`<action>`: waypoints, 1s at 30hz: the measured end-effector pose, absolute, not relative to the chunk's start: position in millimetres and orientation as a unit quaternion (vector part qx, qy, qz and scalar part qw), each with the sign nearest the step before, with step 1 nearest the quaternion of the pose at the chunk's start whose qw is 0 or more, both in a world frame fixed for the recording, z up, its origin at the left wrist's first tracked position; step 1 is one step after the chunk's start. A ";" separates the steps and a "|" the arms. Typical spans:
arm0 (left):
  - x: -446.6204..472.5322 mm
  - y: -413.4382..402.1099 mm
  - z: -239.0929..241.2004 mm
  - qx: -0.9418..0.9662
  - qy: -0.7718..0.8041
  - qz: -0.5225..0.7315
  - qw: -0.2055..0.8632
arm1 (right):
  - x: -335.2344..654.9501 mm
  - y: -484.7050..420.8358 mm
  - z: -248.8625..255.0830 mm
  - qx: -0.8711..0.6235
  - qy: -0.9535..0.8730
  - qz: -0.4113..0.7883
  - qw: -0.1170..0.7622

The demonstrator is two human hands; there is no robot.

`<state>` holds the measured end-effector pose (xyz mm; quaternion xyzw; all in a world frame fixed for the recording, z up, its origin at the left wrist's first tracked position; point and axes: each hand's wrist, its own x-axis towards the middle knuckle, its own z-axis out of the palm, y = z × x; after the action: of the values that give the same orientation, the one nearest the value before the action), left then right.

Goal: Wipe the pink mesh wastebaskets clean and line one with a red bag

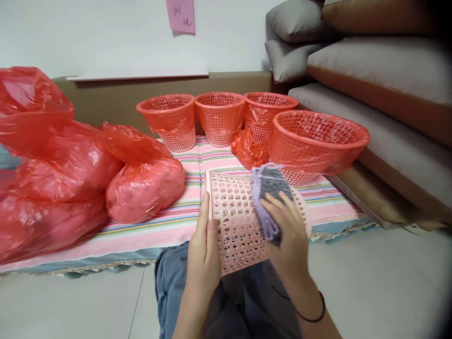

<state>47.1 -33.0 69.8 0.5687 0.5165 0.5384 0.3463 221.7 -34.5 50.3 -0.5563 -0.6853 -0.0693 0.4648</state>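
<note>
A pale pink perforated plastic basket lies on its side above my lap, its rim to the left. My left hand grips that rim, thumb on the near side. With my right hand I press a grey and lilac cloth flat against the basket's wall, near its base. Behind it stand several similar baskets lined with red plastic bags, among them the nearest lined basket at the right and another lined basket at the back left.
Filled red plastic bags sit on the left of the striped cloth. A crumpled red bag lies between the lined baskets. Large grey and brown cushions are stacked on the right. A pink note is on the wall.
</note>
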 end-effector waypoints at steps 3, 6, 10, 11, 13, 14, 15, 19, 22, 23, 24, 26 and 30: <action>45.4 -32.7 71.3 0.567 0.510 0.546 0.348 | 172.7 -37.9 68.9 -0.481 -0.744 -0.026 0.463; 43.7 -33.7 70.0 0.568 0.507 0.550 0.343 | 149.5 -41.7 75.8 -0.455 -0.748 -0.006 0.483; 43.9 -39.5 63.7 0.563 0.507 0.546 0.356 | 178.2 -40.7 65.4 -0.468 -0.748 0.007 0.471; 44.5 -41.5 62.6 0.557 0.510 0.546 0.363 | 193.8 -38.8 59.8 -0.482 -0.741 0.004 0.469; 46.3 -46.1 61.8 0.535 0.519 0.546 0.382 | 229.5 -33.7 46.1 -0.531 -0.700 -0.021 0.477; 47.3 -48.5 62.0 0.522 0.524 0.545 0.394 | 247.5 -31.0 38.9 -0.554 -0.680 -0.040 0.479; 48.3 -50.8 62.5 0.511 0.527 0.545 0.405 | 263.9 -28.4 31.9 -0.578 -0.655 -0.050 0.485; 51.2 -56.5 64.3 0.495 0.521 0.546 0.431 | 294.7 -23.5 16.2 -0.628 -0.581 -0.070 0.514; 51.5 -54.1 64.7 0.486 0.515 0.559 0.432 | 270.0 -27.8 23.0 -0.611 -0.599 -0.075 0.512; 51.1 -52.0 64.8 0.484 0.513 0.564 0.429 | 254.6 -31.0 28.1 -0.596 -0.617 -0.073 0.509; 50.5 -49.4 65.0 0.485 0.510 0.569 0.426 | 237.2 -34.9 34.0 -0.577 -0.637 -0.069 0.507; 48.7 -43.4 65.3 0.492 0.500 0.575 0.421 | 201.9 -43.6 46.1 -0.539 -0.675 -0.043 0.502; 44.3 -31.5 66.7 0.520 0.473 0.581 0.410 | 160.0 -53.9 62.6 -0.454 -0.758 -0.029 0.467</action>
<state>44.3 -31.5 66.7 0.5200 0.4731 0.5814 0.4096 160.0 -53.9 62.6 -0.4543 -0.7580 -0.0289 0.4672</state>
